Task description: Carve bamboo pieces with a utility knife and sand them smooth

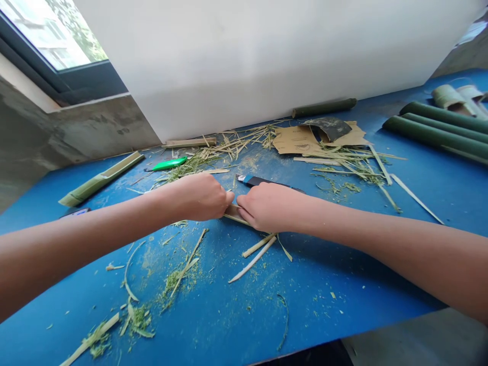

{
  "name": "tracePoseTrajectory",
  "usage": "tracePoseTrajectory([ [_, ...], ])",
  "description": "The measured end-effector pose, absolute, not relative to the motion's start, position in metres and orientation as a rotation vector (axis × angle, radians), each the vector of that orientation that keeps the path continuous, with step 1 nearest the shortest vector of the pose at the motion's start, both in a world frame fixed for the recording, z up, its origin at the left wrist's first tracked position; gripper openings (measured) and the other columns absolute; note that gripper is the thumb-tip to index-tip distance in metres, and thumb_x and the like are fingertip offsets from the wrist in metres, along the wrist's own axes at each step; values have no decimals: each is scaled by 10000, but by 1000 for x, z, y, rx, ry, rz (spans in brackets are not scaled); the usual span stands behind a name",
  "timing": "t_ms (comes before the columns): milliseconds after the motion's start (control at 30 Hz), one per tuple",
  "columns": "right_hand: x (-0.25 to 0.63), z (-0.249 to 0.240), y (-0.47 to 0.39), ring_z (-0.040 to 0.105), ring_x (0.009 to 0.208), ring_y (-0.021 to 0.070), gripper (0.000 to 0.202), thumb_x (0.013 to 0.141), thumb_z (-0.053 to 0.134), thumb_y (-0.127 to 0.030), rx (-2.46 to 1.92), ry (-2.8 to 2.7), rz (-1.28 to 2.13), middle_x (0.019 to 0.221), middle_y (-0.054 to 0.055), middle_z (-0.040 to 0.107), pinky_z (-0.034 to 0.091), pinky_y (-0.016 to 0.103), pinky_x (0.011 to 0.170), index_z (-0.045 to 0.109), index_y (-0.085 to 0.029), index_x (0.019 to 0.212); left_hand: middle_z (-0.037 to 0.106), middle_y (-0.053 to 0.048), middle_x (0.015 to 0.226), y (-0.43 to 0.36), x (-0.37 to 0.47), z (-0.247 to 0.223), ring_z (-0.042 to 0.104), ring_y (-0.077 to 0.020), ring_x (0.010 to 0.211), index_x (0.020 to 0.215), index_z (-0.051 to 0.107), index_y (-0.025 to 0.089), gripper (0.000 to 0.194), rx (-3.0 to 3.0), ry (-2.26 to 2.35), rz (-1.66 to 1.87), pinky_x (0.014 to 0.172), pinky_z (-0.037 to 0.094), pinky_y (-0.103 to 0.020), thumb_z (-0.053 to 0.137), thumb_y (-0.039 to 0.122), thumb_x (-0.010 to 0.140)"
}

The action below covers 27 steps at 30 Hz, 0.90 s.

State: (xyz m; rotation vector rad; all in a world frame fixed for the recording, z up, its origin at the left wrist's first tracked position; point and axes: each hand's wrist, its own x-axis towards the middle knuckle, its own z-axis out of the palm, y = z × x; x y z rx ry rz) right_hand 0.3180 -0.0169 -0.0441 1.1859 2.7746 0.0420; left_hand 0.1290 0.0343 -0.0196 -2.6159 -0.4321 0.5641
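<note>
Near the middle of the blue table, my left hand [202, 197] is closed on one end of a flat bamboo strip [237, 214]. My right hand [269, 206] grips the same strip a little to the right, with its fingers curled and thumb near the left one. Both hands cover much of the strip. Just beyond my right hand lies a black and blue utility knife [263, 181], its blade end pointing left; my hand hides part of it. Thin bamboo slivers [259, 246] lie on the near side of my right hand.
A green-handled cutter [168, 163] and a split bamboo piece [102, 179] lie at left. Shavings [240, 142], sandpaper [293, 140] and a bamboo tube [324, 108] are at the back, before a white panel [267, 51]. Several bamboo lengths [438, 134] lie right. The table edge [343, 336] is near.
</note>
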Motion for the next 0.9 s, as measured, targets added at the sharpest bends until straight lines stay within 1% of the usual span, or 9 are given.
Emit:
tracePoseTrajectory([
  [200,317,-41,-19,668,717,264,367,1034,391,-294,1167,2741,50,793,142,737,327,352,601,705,-143,917,641,-46,602,39,127,-11,577,-204,488,864,682,195,204,-2654,-378,665,583,417,-348,497,160,942],
  [333,316,-41,-19,661,700,258,383,1039,375,-303,1194,2740,14,792,146,736,329,351,600,703,-138,927,607,-29,579,41,126,-10,551,-188,485,820,663,209,167,-2762,-415,568,601,413,-356,538,165,922],
  [433,317,-42,-19,653,696,249,384,1048,390,-325,1201,2735,11,775,136,733,327,348,603,702,-144,917,610,-44,567,40,130,-11,553,-193,495,815,677,201,205,-2721,-420,627,588,404,-360,508,175,927],
  [533,318,-43,-18,645,695,237,372,1054,391,-312,1134,2764,42,765,124,728,319,340,597,706,-149,943,585,-47,525,37,135,-12,544,-190,477,800,680,192,248,-2661,-433,682,558,392,-347,475,208,938],
  [633,318,-43,-18,641,688,244,364,1054,379,-283,1051,2795,85,770,115,725,302,337,572,714,-163,976,555,-41,494,36,137,-12,559,-205,480,783,679,188,244,-2699,-503,646,583,413,-356,488,222,930],
  [767,318,-41,-19,654,713,249,347,1045,376,-235,1002,2796,99,814,116,732,316,336,582,717,-169,1040,558,-34,498,37,136,-12,567,-211,486,782,677,192,209,-2728,-555,666,617,423,-364,523,207,923],
  [900,316,-39,-21,668,741,234,353,1051,385,-270,1084,2764,22,855,135,736,330,322,597,715,-145,1037,560,-32,503,36,135,-9,537,-197,451,743,648,197,214,-2739,-480,596,584,408,-361,531,221,921],
])
